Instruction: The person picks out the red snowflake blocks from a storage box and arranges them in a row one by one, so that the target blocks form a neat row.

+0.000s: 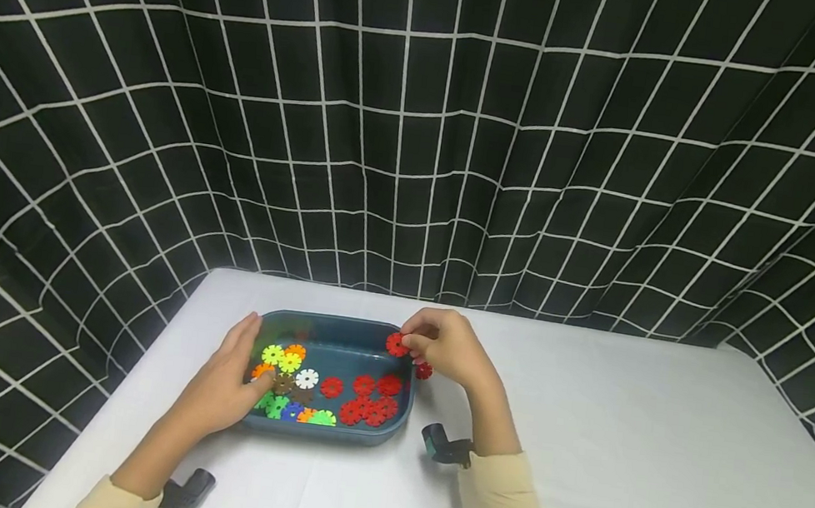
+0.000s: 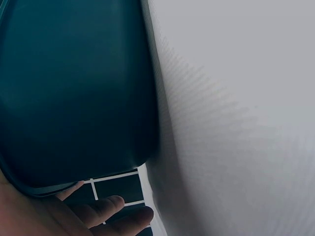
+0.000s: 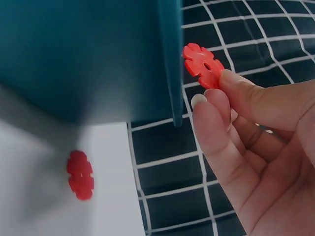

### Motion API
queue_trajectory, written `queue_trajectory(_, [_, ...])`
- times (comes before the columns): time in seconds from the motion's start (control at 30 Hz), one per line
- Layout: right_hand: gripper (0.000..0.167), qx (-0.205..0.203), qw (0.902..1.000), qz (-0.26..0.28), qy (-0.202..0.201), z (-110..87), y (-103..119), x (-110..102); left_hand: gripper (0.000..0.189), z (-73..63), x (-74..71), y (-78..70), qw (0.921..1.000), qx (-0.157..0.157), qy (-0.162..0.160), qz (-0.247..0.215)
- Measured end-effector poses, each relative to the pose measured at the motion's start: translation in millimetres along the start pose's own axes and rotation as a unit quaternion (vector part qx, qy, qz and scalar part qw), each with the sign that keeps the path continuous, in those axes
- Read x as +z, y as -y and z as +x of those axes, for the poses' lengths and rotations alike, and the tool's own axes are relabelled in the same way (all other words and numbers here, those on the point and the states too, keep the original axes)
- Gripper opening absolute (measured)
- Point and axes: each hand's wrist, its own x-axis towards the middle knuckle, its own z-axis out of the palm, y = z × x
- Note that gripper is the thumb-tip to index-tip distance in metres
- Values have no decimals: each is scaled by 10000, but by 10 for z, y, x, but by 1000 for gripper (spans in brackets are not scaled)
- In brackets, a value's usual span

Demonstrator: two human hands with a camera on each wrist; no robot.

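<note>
My right hand (image 1: 448,347) pinches a red snowflake building disc (image 1: 397,344) between thumb and forefinger, at the right rim of a dark teal bin (image 1: 327,431). The right wrist view shows the held red disc (image 3: 203,65) upright beside the bin's wall (image 3: 170,64). Another red disc (image 1: 424,371) lies on the table just outside that wall. My left hand (image 1: 230,380) rests at the bin's left rim, thumb over the inside and fingers stretched along the outside. In the left wrist view, the left fingers (image 2: 106,209) extend past the bin's outer wall (image 2: 78,98).
Inside the bin, red discs (image 1: 363,408) cluster at the right. Several yellow, orange, green, brown and blue discs (image 1: 277,405) and a white disc (image 1: 306,378) lie left and middle. A white cloth covers the table (image 1: 620,446); a black gridded curtain (image 1: 420,146) stands behind.
</note>
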Motion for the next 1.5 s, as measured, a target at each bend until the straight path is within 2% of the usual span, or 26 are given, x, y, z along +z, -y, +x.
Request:
queue_trajectory(0.2, [7, 281, 9993, 145, -181, -13, -74, -124, 83, 24, 33, 12, 10000, 55, -3, -13])
queue_trajectory(0.33, [7, 396, 9988, -45, -268, -31, -125, -204, 83, 39, 49, 22, 9999, 107, -4, -18])
queue_trajectory(0.53, [6, 552, 9978, -158, -339, -29, -166, -244, 82, 9, -6, 2, 10000, 63, -22, 11])
queue_trajectory(0.73, [5, 698, 9949, -639, -341, -42, -248, -282, 83, 4, -16, -4, 10000, 45, -10, 13])
queue_trajectory(1.07, [6, 1428, 9844, -1009, -188, -39, -409, -254, 83, 1, -22, -22, 10000, -3, 24, -9])
queue_trajectory(1.33, [1, 1611, 9806, -1108, -165, -44, -523, -212, 82, 2, -16, -7, 10000, 25, -2, -35])
queue_trajectory(1.5, [4, 1708, 9778, -1206, -134, -45, -560, -200, 82, 5, -8, 1, 10000, 22, -1, -37])
